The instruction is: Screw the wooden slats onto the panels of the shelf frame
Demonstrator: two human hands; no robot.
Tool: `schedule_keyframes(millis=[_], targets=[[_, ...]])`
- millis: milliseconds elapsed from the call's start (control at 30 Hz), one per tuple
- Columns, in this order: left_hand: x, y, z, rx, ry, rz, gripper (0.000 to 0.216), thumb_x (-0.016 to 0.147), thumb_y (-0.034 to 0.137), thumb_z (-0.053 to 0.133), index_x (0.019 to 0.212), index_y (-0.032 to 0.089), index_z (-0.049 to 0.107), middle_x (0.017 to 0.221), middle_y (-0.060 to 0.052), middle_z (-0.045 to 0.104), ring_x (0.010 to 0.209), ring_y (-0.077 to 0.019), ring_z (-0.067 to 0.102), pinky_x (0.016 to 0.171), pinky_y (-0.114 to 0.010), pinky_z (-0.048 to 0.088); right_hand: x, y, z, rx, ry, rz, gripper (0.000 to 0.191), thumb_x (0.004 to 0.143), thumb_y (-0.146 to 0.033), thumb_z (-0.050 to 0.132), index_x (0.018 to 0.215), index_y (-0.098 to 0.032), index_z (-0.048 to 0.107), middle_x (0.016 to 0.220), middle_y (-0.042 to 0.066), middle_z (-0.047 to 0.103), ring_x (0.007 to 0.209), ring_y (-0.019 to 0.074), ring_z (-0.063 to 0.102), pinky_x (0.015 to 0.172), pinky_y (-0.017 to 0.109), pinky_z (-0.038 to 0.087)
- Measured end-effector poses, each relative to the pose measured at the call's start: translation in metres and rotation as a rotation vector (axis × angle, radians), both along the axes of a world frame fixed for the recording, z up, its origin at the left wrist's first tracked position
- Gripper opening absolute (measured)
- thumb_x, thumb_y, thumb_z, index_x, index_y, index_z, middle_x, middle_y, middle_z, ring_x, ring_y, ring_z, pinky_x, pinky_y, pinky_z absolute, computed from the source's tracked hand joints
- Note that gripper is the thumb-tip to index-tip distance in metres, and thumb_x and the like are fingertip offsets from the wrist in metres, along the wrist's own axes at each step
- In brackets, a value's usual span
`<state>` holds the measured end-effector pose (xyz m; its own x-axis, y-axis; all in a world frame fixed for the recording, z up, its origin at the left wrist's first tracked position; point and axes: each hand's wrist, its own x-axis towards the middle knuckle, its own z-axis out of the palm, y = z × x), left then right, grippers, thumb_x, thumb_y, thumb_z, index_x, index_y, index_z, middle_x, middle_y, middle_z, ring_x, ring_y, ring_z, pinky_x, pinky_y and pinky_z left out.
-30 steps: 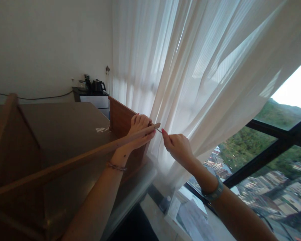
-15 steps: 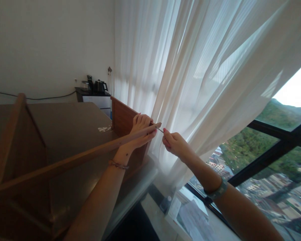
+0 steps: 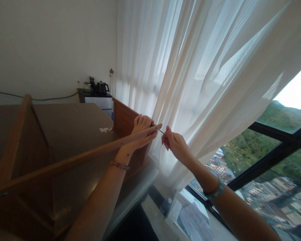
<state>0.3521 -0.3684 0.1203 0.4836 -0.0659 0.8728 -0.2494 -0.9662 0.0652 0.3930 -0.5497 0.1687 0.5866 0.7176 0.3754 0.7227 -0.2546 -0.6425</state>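
My left hand (image 3: 141,131) is curled around the far end of a long wooden bar (image 3: 72,160) that runs diagonally across a wooden frame (image 3: 124,118). My right hand (image 3: 174,143) pinches a thin metal pin or tool (image 3: 161,131) whose tip meets the end of the bar. The two hands are almost touching, right in front of a sheer white curtain (image 3: 203,73). A bracelet sits on my left wrist and a grey band on my right wrist.
A dark brown tabletop (image 3: 72,127) lies under the frame. At the back stands a small cabinet with a black kettle (image 3: 101,87). A large window with black bars (image 3: 273,147) overlooks a town. Papers lie on the sill (image 3: 188,217) below.
My right hand has turned and shifted slightly at the bar's end, still pinching the thin tool. The view has drifted a little. My left hand keeps its grip.
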Motion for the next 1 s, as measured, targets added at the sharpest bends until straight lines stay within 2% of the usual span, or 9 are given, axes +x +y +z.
schedule_keyframes(millis=[67, 133, 267, 433, 533, 667, 733, 833, 1000], targets=[[-0.001, -0.001, 0.001, -0.008, 0.004, -0.019, 0.018, 0.093, 0.036, 0.039, 0.095, 0.024, 0.053, 0.1, -0.005, 0.053, 0.104, -0.0237, 0.043, 0.106, -0.048, 0.031, 0.003, -0.005, 0.001, -0.022, -0.439, -0.075, 0.055, 0.1, -0.052, 0.023, 0.069, -0.021, 0.056, 0.056, 0.001, 0.052, 0.054, 0.0136, 0.047, 0.062, 0.03, 0.034], [0.0, 0.0, 0.001, -0.004, 0.003, -0.014, 0.019, 0.093, 0.036, 0.039, 0.096, 0.024, 0.052, 0.1, -0.005, 0.053, 0.105, -0.0236, 0.043, 0.106, -0.049, 0.031, 0.006, -0.009, 0.003, -0.066, -0.743, -0.078, 0.048, 0.1, -0.048, 0.029, 0.072, -0.022, 0.056, 0.061, 0.003, 0.054, 0.059, 0.0155, 0.048, 0.066, 0.032, 0.034], [0.002, 0.0, -0.001, 0.018, -0.003, 0.025, 0.018, 0.093, 0.036, 0.04, 0.099, 0.022, 0.051, 0.104, -0.005, 0.052, 0.107, -0.0227, 0.042, 0.109, -0.048, 0.028, 0.01, -0.01, 0.005, -0.067, -0.875, -0.078, 0.046, 0.099, -0.048, 0.037, 0.066, -0.023, 0.055, 0.059, 0.003, 0.053, 0.06, 0.0164, 0.045, 0.066, 0.033, 0.032], [0.002, -0.001, -0.002, 0.015, 0.008, 0.033, 0.018, 0.094, 0.035, 0.04, 0.097, 0.021, 0.051, 0.103, -0.005, 0.052, 0.107, -0.0223, 0.042, 0.109, -0.047, 0.027, 0.005, -0.002, 0.003, 0.037, -0.594, -0.136, 0.056, 0.1, -0.049, 0.03, 0.054, -0.023, 0.048, 0.051, 0.001, 0.047, 0.05, 0.0132, 0.041, 0.061, 0.032, 0.03], [0.003, -0.001, -0.003, 0.007, -0.008, 0.033, 0.019, 0.094, 0.035, 0.039, 0.098, 0.021, 0.051, 0.103, -0.005, 0.052, 0.106, -0.0222, 0.042, 0.109, -0.046, 0.026, 0.004, 0.003, 0.0, 0.111, -0.165, -0.136, 0.062, 0.098, -0.058, 0.024, 0.051, -0.023, 0.046, 0.045, 0.0, 0.044, 0.043, 0.0114, 0.039, 0.053, 0.03, 0.027], [0.007, 0.001, -0.005, -0.002, -0.028, 0.019, 0.02, 0.094, 0.035, 0.039, 0.095, 0.02, 0.052, 0.102, -0.005, 0.052, 0.107, -0.0225, 0.042, 0.109, -0.046, 0.026, 0.008, 0.005, -0.006, 0.188, 0.536, 0.084, 0.055, 0.087, -0.072, 0.038, 0.06, -0.024, 0.043, 0.038, -0.01, 0.024, 0.036, 0.0087, 0.02, 0.044, 0.027, 0.019], [0.008, 0.001, -0.006, -0.006, -0.036, 0.015, 0.019, 0.094, 0.035, 0.04, 0.095, 0.02, 0.052, 0.102, -0.005, 0.051, 0.107, -0.0227, 0.042, 0.109, -0.047, 0.026, 0.01, 0.004, -0.008, 0.176, 0.642, 0.163, 0.055, 0.084, -0.074, 0.042, 0.064, -0.024, 0.044, 0.039, -0.011, 0.024, 0.038, 0.0086, 0.02, 0.045, 0.026, 0.022], [0.008, 0.002, -0.006, 0.008, -0.033, 0.015, 0.019, 0.094, 0.035, 0.04, 0.097, 0.021, 0.052, 0.101, -0.005, 0.051, 0.107, -0.0229, 0.042, 0.108, -0.048, 0.028, 0.012, 0.001, -0.011, 0.151, 0.366, 0.084, 0.059, 0.09, -0.072, 0.029, 0.07, -0.022, 0.051, 0.044, -0.006, 0.04, 0.042, 0.0108, 0.036, 0.05, 0.027, 0.03], [0.004, 0.0, -0.004, 0.027, -0.032, 0.027, 0.019, 0.094, 0.035, 0.04, 0.098, 0.021, 0.052, 0.103, -0.005, 0.052, 0.106, -0.0224, 0.041, 0.108, -0.047, 0.028, 0.014, -0.01, -0.007, 0.011, -0.681, -0.067, 0.048, 0.102, -0.048, 0.025, 0.079, -0.02, 0.057, 0.066, 0.003, 0.059, 0.064, 0.016, 0.053, 0.068, 0.032, 0.037]])
